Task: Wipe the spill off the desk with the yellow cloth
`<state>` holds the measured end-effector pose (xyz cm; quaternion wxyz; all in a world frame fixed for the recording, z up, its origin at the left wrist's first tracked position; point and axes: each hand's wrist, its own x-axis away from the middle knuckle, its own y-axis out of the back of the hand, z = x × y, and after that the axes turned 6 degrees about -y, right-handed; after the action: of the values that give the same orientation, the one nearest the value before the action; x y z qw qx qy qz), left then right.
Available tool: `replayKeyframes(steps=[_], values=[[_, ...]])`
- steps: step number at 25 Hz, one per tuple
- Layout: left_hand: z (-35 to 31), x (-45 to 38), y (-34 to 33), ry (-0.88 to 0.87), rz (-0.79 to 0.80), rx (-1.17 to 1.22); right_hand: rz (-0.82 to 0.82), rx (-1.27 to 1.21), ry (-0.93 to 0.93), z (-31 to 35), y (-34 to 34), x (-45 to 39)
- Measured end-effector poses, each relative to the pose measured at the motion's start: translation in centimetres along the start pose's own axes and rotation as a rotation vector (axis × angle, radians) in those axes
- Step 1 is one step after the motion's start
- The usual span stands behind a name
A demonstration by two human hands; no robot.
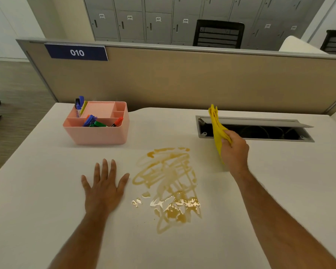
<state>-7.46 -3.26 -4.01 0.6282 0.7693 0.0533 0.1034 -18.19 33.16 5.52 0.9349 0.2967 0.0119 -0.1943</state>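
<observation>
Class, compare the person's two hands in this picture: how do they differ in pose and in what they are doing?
The left hand lies flat on the desk, fingers spread and empty; the right hand is closed around the yellow cloth. The left hand sits left of the spill, the right hand to its right and farther back. Neither hand touches the spill.

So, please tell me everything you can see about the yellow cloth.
The yellow cloth looks like thin, soft fabric, bunched into folds. It is held upright in the grip of the right hand, one end rising above the fingers, the other hanging below. It is in front of the open cable tray, right of the spill, not touching it.
</observation>
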Motion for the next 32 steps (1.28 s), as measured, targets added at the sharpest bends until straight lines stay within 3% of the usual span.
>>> replayKeyframes(steps=[3,6,9,10,13,15,19,22,32], values=[[-0.2,0.1,0.1,-0.005,-0.007,0.012,0.192,-0.024,0.213,1.7,0.1,0.1],[-0.1,0.0,0.2,-0.002,-0.004,0.010,0.399,0.187,0.349,-0.3,0.8,1.7],[0.0,-0.1,0.1,-0.001,-0.003,0.008,0.705,0.542,0.208,-2.9,2.2,3.5],[0.0,-0.2,0.1,0.000,-0.004,0.009,0.726,0.557,0.138,-3.0,2.4,3.8],[0.0,-0.8,0.4,0.009,0.001,0.023,0.406,0.314,0.167,-1.1,-0.2,3.5],[0.0,-1.4,0.5,0.001,0.002,0.018,0.319,0.280,0.215,0.7,-3.9,2.9],[-0.1,-1.3,0.2,-0.004,0.009,0.007,0.475,0.607,0.062,0.6,-10.4,1.7],[0.1,-1.7,0.2,-0.002,0.001,0.001,0.463,0.788,0.057,-1.6,-12.5,1.3],[0.2,-1.8,-0.3,-0.008,-0.022,-0.024,0.507,0.852,0.207,-2.4,-12.1,1.3]])
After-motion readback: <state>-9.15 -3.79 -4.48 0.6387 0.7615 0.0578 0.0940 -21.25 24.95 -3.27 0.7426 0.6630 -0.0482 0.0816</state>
